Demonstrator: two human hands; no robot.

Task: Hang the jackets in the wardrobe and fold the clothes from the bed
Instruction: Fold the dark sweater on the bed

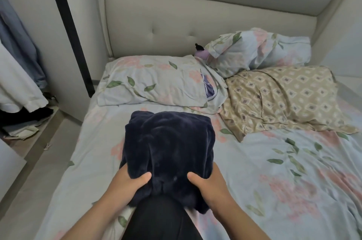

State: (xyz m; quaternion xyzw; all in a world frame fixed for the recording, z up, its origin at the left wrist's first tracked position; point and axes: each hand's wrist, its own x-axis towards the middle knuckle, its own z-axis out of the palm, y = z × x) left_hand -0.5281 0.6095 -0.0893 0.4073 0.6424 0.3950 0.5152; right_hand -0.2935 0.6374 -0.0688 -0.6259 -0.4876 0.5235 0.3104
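Note:
A dark navy fleece garment (168, 145), folded into a thick bundle, lies on the floral bed sheet (274, 190) just in front of me. My left hand (129, 183) grips its near left edge, thumb on top and fingers tucked beneath. My right hand (207, 183) grips the near right edge the same way. The bundle's near end rests against my dark-clad knee (160, 218). At the far left an open wardrobe (17, 67) shows a blue garment and a white one hanging.
Two floral pillows (152, 83) and a beige patterned pillow (280, 94) lie at the padded headboard (195, 14). A small purple item (201, 53) sits between the pillows. Folded clothes are stacked on the wardrobe floor (21, 126). A strip of floor runs left of the bed.

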